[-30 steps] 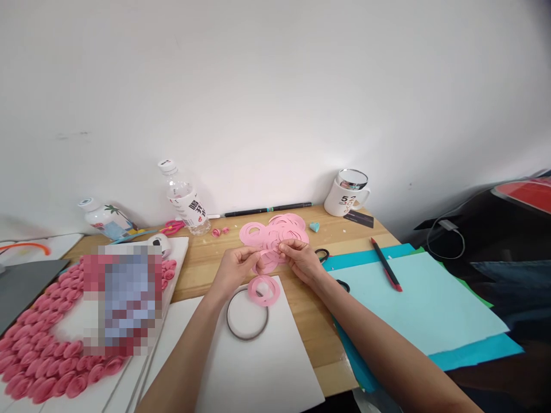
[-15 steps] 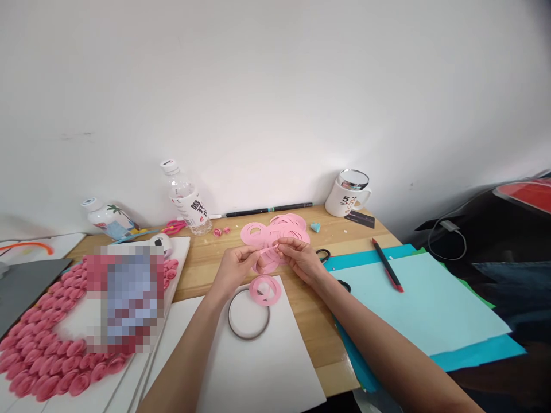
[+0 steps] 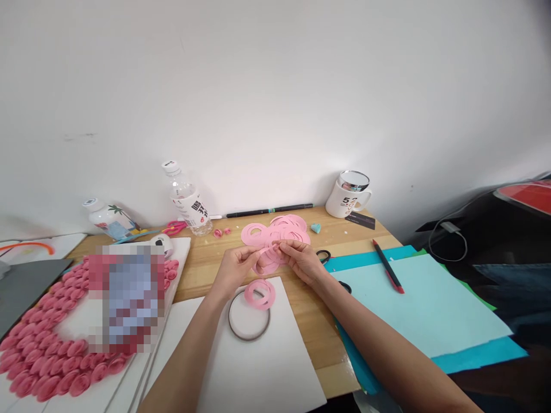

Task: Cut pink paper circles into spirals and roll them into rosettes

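My left hand (image 3: 236,268) and my right hand (image 3: 301,259) meet over the desk, fingertips pinched on a thin pink paper strip. The piece between the fingertips is small and partly covered by them. Behind and beneath lies a pile of pink paper spirals (image 3: 290,225). A coiled pink paper spiral (image 3: 259,295) appears just below the hands, over a dark tape-like ring (image 3: 233,328) and white board (image 3: 258,376). Whether this spiral joins the pinched strip I cannot make out.
Rolled pink paper flowers (image 3: 55,367) form a ring at left. Along the wall stand a water bottle (image 3: 189,206), a black pen (image 3: 275,210) and a mug (image 3: 344,198). Blue paper sheets (image 3: 430,310) with a red-black pen (image 3: 387,267) lie right, beside scissors handles (image 3: 323,256).
The coiled spiral below my hands has shifted slightly left and turned. Both hands keep their pinch in nearly the same place.
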{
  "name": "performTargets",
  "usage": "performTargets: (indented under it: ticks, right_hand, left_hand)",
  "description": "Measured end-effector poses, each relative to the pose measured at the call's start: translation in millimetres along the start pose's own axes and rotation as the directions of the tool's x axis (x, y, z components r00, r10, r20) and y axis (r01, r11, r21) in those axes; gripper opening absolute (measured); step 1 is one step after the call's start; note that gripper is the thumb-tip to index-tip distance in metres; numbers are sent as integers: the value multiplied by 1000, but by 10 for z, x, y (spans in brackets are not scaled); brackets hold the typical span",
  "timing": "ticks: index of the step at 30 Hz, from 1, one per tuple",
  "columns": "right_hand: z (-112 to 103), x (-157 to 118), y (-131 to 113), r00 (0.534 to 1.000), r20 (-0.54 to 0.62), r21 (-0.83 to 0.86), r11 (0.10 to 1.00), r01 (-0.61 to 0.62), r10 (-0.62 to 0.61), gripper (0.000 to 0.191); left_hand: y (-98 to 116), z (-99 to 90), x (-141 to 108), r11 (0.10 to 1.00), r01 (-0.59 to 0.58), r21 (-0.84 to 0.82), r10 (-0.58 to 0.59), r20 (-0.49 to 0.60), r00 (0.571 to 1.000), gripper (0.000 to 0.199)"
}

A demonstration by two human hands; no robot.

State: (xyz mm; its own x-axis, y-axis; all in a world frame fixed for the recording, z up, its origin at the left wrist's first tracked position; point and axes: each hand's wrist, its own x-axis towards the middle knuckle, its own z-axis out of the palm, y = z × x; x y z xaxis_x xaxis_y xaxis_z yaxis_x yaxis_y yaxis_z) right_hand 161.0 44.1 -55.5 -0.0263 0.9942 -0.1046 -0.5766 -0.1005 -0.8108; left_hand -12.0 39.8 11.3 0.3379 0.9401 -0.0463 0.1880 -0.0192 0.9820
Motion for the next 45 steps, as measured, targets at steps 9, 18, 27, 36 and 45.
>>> performTargets:
  ticks: [9, 18, 27, 36, 45]
  right_hand:
    - [-21, 1, -3, 1000, -15, 25, 999, -25, 26, 18]
    - [18, -34, -22, 1000, -16, -4, 1000, -25, 25, 18]
    - [33, -34, -17, 1000, -2, 24, 999, -22, 22, 15]
    - [1, -21, 0, 999, 0, 10, 999, -53, 53, 20]
    - [16, -32, 1, 1000, 2, -10, 1000, -16, 16, 15]
  left_hand:
    - [-22, -9, 0, 1000, 0, 17, 0, 30, 1000, 21]
    - [-18, 9, -8, 998, 6, 55, -9, 64, 998, 23]
    - [-22, -12, 4, 999, 11, 38, -12, 36, 999, 23]
    - [-35, -9, 10, 999, -1, 36, -1, 46, 999, 23]
    - [-36, 20, 2, 999, 39, -22, -37, 82, 996, 23]
